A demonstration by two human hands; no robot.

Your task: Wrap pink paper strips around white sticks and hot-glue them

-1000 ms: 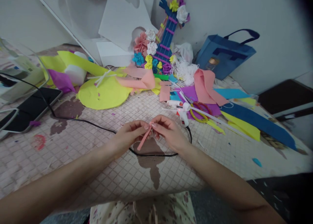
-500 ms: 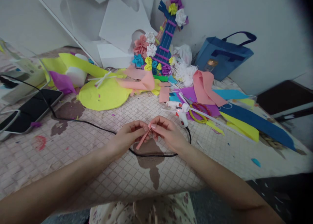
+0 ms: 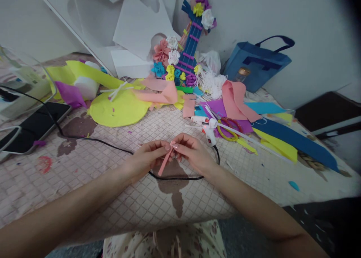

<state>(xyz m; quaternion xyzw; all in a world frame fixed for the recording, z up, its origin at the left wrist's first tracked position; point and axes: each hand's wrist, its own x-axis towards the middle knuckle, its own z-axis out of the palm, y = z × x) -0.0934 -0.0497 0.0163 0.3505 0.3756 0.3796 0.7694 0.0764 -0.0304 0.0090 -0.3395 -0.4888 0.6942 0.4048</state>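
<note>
A narrow pink felt strip hangs down between my two hands above the checked table cover. My left hand pinches its upper end from the left with closed fingers. My right hand meets it from the right, fingertips pressed on the same top end of the strip. A white hot glue gun lies just beyond my right hand, and its black cord loops under both hands.
Felt sheets lie about: a yellow round piece, pink pieces, blue and yellow strips. Scissors lie beside the glue gun. A blue felt guitar with paper flowers leans at the wall, with a blue bag. Phones rest at left.
Both hands stay pinched on the pink strip's top end, the fingers working it slightly. The view has shifted a little; nothing else has moved.
</note>
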